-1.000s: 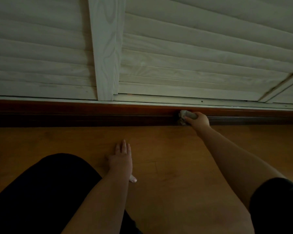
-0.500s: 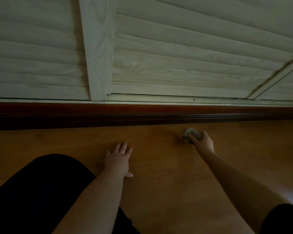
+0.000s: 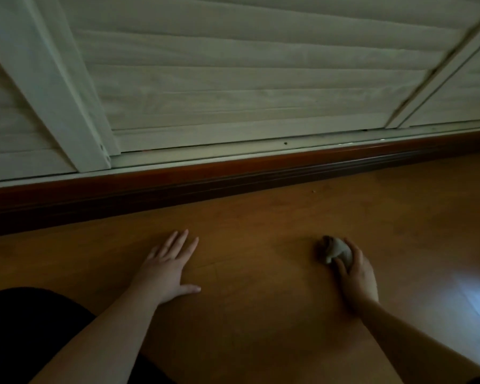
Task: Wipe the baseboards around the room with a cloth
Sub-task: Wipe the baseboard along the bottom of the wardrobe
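Observation:
A dark red-brown baseboard [image 3: 233, 176] runs across the view below white louvred panels, slanting up to the right. My right hand [image 3: 356, 275] grips a small crumpled grey cloth [image 3: 336, 250] and rests on the wooden floor, well short of the baseboard. My left hand [image 3: 168, 268] lies flat on the floor with fingers spread, also apart from the baseboard.
White louvred doors [image 3: 247, 79] with a vertical frame post [image 3: 53, 92] stand above the baseboard. The orange-brown wood floor [image 3: 261, 328] fills the lower view, with a light reflection [image 3: 477, 300] at the right. My dark-clad knee [image 3: 25, 328] is at the lower left.
My right hand has drawn the cloth off the baseboard and back onto the floor toward me. The view has tilted and shifted left. My left hand stays flat on the floor.

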A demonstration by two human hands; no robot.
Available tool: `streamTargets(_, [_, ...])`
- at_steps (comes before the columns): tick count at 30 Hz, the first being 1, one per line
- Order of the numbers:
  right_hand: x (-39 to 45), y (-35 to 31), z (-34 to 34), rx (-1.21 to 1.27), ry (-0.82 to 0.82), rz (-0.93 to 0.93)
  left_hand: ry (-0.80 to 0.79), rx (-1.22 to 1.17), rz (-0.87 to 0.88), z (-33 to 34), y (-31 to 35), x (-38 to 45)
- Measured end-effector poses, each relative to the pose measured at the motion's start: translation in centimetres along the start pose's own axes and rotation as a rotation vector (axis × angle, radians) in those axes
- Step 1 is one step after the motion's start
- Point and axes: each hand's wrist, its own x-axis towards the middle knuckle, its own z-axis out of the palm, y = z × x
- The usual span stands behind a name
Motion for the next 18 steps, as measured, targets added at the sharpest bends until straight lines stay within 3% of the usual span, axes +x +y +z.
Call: streamTargets(18, [1.0,1.2,0.5,-0.045,0.031,-0.172,0.051,0.106,0.123,1.0,2.6,3.3])
